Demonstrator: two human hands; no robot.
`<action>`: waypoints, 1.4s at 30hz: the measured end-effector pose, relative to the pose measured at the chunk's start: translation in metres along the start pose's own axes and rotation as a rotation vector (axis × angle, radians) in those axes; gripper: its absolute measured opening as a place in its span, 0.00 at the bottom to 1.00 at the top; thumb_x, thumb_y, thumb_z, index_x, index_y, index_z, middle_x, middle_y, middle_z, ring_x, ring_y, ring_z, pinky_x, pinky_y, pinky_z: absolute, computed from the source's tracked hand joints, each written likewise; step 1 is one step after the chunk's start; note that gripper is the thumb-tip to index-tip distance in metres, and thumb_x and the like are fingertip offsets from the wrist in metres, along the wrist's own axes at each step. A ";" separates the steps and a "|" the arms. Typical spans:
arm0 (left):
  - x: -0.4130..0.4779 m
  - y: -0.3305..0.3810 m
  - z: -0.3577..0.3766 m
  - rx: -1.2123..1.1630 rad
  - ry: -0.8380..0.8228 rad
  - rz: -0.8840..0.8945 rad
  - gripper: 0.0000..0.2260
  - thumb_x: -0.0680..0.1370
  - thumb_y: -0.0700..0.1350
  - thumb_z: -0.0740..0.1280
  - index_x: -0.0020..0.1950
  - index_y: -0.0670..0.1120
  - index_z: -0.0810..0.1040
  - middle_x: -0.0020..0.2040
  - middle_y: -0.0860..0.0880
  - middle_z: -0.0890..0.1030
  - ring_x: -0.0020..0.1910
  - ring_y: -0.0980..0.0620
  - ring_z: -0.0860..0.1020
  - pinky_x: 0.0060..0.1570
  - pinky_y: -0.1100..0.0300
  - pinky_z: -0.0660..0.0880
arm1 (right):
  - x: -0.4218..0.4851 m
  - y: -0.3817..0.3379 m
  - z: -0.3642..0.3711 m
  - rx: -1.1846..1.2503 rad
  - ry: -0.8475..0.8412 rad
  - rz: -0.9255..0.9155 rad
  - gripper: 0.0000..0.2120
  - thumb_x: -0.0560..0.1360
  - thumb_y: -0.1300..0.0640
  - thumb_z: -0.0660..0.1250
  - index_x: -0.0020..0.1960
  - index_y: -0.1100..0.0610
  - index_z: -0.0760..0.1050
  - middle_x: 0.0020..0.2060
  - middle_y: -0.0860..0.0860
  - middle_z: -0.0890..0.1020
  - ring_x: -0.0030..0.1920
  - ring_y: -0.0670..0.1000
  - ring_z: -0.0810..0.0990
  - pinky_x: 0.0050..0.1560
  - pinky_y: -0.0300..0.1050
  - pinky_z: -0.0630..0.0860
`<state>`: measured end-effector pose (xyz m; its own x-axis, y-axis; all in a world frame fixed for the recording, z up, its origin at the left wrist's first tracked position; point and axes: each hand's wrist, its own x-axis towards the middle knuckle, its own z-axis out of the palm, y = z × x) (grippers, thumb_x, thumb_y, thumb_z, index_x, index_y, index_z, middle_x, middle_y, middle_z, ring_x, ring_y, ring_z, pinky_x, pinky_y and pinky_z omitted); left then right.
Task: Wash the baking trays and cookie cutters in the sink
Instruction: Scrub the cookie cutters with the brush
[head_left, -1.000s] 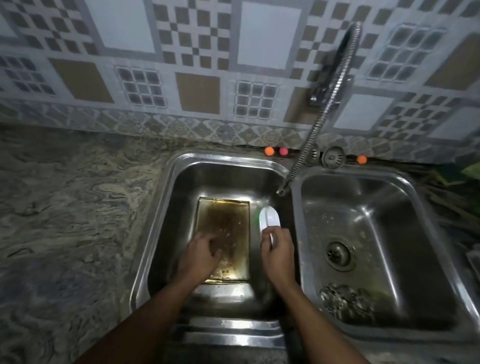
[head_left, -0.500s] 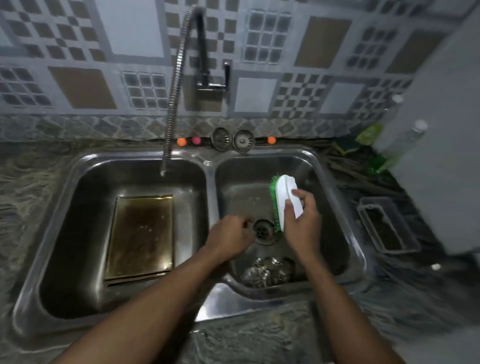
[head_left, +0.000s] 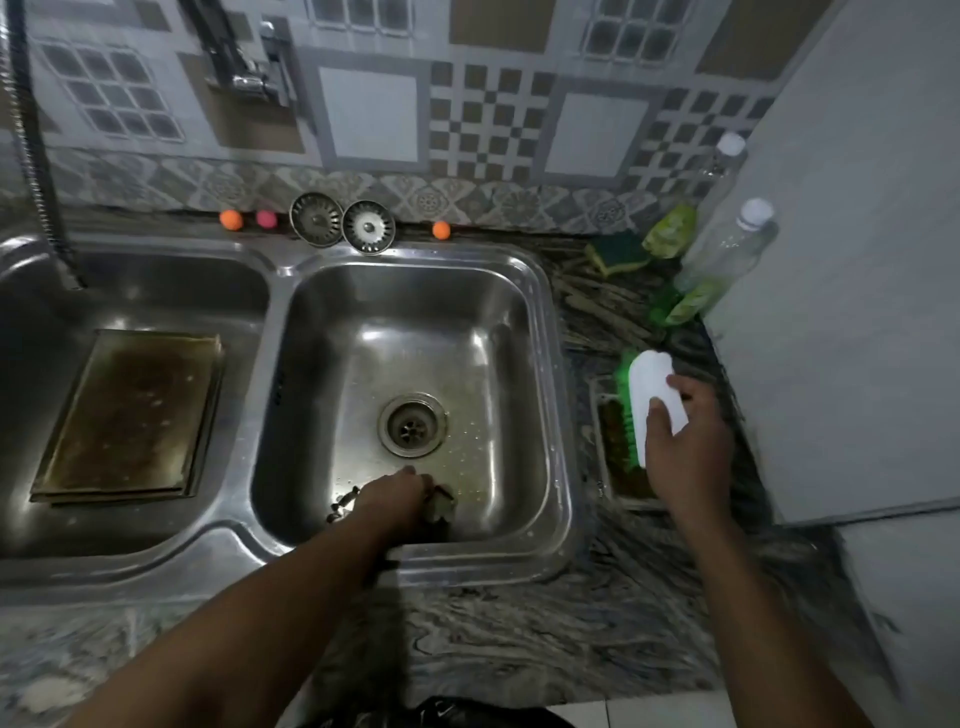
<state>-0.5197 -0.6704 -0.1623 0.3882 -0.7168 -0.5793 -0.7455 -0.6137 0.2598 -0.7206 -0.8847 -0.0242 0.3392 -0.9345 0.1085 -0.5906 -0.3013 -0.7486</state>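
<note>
While right hand (head_left: 688, 447) grips brush (head_left: 652, 384) over dish (head_left: 631, 500), strainers (head_left: 369, 227), sponge (head_left: 618, 252), bottles (head_left: 732, 254) nearby

Bare forearms lead to bare hands: left hand (head_left: 396, 496), right hand (head_left: 688, 452).

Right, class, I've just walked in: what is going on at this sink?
A person washes up. The left hand is down among the cookie cutters at the near side of the right basin; whether it grips one is unclear. The right hand holds a scrub brush over a small dish on the counter. The stained baking trays lie in the left basin.
</note>
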 end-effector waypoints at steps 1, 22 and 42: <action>0.002 0.001 0.002 0.006 -0.006 -0.023 0.21 0.72 0.60 0.69 0.61 0.52 0.75 0.57 0.47 0.77 0.54 0.45 0.80 0.51 0.52 0.77 | 0.002 0.009 -0.004 -0.018 -0.033 0.018 0.14 0.79 0.58 0.64 0.64 0.56 0.72 0.62 0.56 0.77 0.60 0.56 0.75 0.52 0.40 0.68; 0.028 -0.001 -0.055 -1.045 0.342 -0.218 0.14 0.62 0.45 0.78 0.46 0.47 0.82 0.40 0.50 0.83 0.43 0.50 0.81 0.42 0.62 0.77 | 0.026 -0.011 0.008 0.176 -0.153 -0.048 0.11 0.78 0.56 0.66 0.60 0.51 0.74 0.55 0.50 0.79 0.51 0.48 0.75 0.45 0.41 0.71; 0.011 -0.033 -0.140 -2.146 0.183 0.129 0.14 0.77 0.38 0.66 0.62 0.43 0.79 0.54 0.42 0.83 0.48 0.46 0.83 0.47 0.57 0.82 | 0.056 -0.116 0.162 0.142 -0.523 -0.369 0.11 0.72 0.44 0.71 0.50 0.48 0.83 0.46 0.39 0.84 0.51 0.40 0.81 0.52 0.41 0.76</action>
<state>-0.4144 -0.7044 -0.0691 0.5305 -0.7091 -0.4645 0.7788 0.1912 0.5975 -0.5143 -0.8708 -0.0374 0.8333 -0.5484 0.0696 -0.2768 -0.5229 -0.8062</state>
